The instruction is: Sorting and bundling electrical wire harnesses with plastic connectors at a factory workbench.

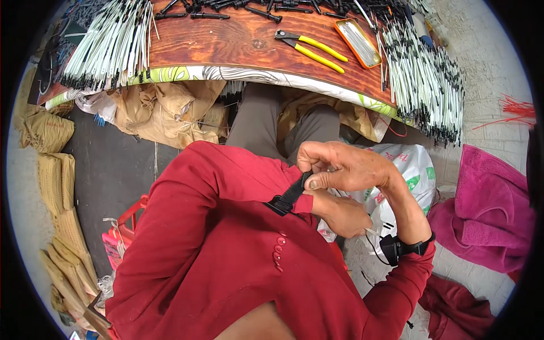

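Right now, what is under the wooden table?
Under the front of the table, crumpled brown bags and the person's legs show. The top covers anything farther back.

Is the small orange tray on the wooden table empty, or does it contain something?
Not empty: thin pale pieces lie inside the orange tray.

A small workshop for handwork, shown by its stained wooden tabletop (226,42) loaded with loose parts in bulk. Heaps of thin white strips with black ends, one at the near left corner (107,48) and one at the near right (425,79), hang past the edge, while black plastic pieces (263,14) crowd the far edge. Yellow-handled pliers (320,47) lie toward the right end, near an orange-rimmed tin (347,42). Crumpled brown sacks (161,116) fill space beneath the near edge.
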Demonstrator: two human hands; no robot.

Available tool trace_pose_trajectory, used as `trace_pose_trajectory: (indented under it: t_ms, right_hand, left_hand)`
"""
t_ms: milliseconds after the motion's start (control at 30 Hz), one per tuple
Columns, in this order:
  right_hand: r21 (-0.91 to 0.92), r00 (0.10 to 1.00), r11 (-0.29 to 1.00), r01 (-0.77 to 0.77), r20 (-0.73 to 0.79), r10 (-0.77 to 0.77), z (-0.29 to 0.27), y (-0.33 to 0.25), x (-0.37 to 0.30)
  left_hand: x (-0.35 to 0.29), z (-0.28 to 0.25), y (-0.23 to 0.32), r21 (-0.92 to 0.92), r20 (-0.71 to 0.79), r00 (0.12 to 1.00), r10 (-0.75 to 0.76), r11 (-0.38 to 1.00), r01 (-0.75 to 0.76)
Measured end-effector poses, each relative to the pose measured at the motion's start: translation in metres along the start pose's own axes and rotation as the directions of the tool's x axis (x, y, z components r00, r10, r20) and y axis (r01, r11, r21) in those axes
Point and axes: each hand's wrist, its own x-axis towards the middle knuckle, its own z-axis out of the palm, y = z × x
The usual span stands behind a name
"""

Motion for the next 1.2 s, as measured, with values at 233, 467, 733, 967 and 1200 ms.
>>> trace_pose_trajectory:
  t_ms: [233, 467, 733, 967, 1200]
  right_hand:
    - [0.092, 0.998, 0.996, -0.005, -0.059, 0.010, -0.001, -0.019, 0.002]
    - [-0.194, 0.999, 0.981, -0.019, -0.040, 0.012, -0.006, -0.039, 0.017]
    - [-0.310, 0.986, 0.938, 0.156, 0.113, -0.126, -0.007, -0.025, 0.052]
    - [-0.441, 0.955, 0.855, 0.273, 0.017, -0.296, 0.011, 0.003, 0.055]
    - [-0.380, 0.979, 0.911, 0.160, -0.058, -0.196, 0.024, 0.016, 0.055]
  left_hand:
    - [-0.007, 0.002, -0.002, -0.027, 0.094, 0.996, 0.014, 1.000, -0.011]
    - [-0.006, 0.004, -0.002, -0.047, 0.189, 0.982, 0.023, 0.999, -0.014]
    - [-0.006, 0.020, 0.012, -0.191, 0.126, 0.991, 0.037, 0.982, -0.012]
    - [-0.014, 0.001, 0.039, -0.222, 0.190, 0.981, -0.023, 0.973, 0.066]
    - [-0.014, -0.001, 0.048, -0.178, 0.233, 0.972, -0.014, 0.982, 0.056]
